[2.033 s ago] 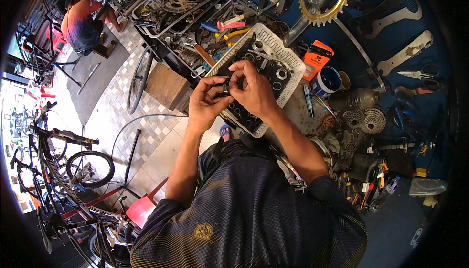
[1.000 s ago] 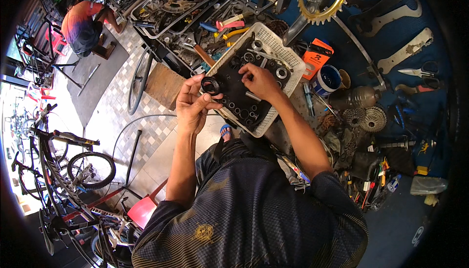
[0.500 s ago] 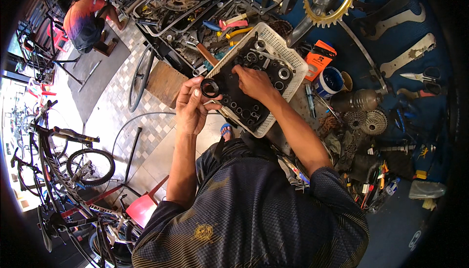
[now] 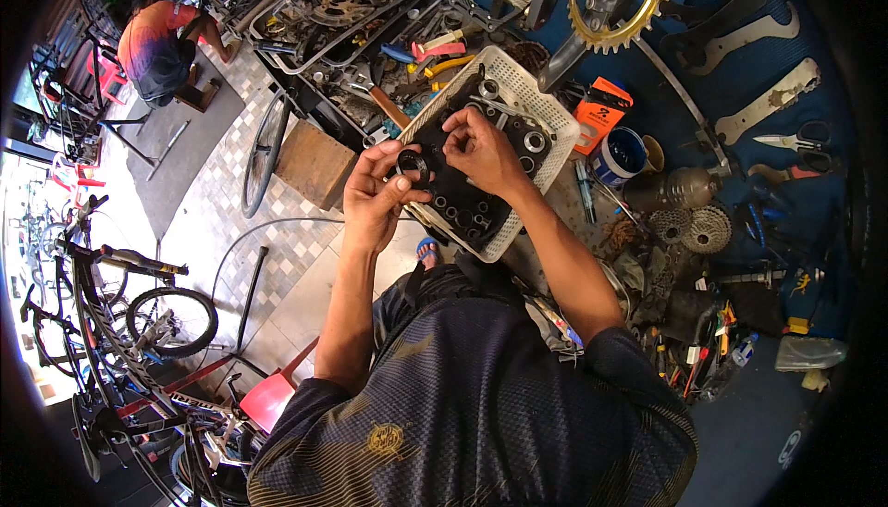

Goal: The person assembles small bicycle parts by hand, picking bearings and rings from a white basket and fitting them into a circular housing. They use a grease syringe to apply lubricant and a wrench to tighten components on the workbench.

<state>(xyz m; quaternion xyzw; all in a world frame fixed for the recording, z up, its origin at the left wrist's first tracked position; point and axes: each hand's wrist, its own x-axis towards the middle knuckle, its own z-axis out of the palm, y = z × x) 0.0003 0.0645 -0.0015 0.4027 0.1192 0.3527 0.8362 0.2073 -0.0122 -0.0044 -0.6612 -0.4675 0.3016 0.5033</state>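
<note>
Between the fingertips of my left hand (image 4: 372, 202) is a black ring-shaped bike part (image 4: 413, 166), held up at the left edge of a white perforated basket (image 4: 552, 111). My right hand (image 4: 483, 157) is over the basket, just right of the ring, with thumb and fingers pinched together. Whatever may be in that pinch is too small or hidden to name. Inside the basket, metal rings and cups (image 4: 535, 142) and several small round parts (image 4: 453, 211) lie on a dark bottom, partly covered by my right hand.
A gold chainring on a crank (image 4: 603, 42) hangs beyond the basket. A wrench with an orange handle (image 4: 388, 106), an orange box (image 4: 603, 117) and a blue-and-white tub (image 4: 622, 155) lie close by. Bicycles (image 4: 120, 322) stand at left; another person (image 4: 157, 49) crouches far left.
My right hand has lifted from the parts in the basket, its fingers now pinched. My left hand has shifted slightly right with the black ring, bringing it nearer the right hand.
</note>
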